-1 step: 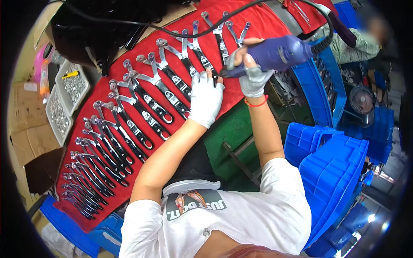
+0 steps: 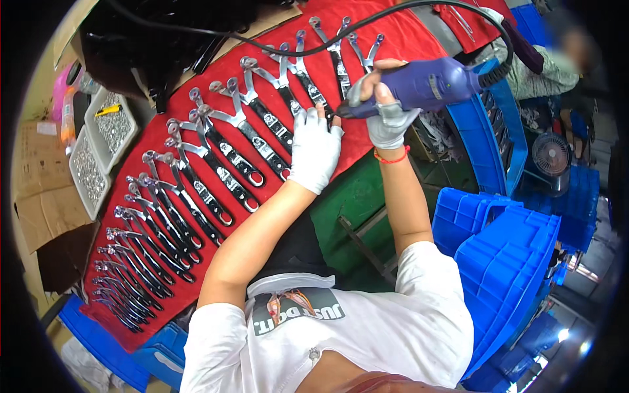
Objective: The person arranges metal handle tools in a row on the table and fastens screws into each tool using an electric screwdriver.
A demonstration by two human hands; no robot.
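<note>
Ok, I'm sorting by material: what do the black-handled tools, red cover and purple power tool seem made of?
Tools: seemingly polished metal heads, glinting brightly; glossy handles, perhaps plastic or coated metal. Red cover: probably matt cloth, showing little shine. Purple power tool: likely moulded plastic, smooth with soft highlights.

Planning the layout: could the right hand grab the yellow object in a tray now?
Probably not: the right hand holds the purple power tool, and the yellow object lies far left, beyond the left hand and wrenches.
</note>
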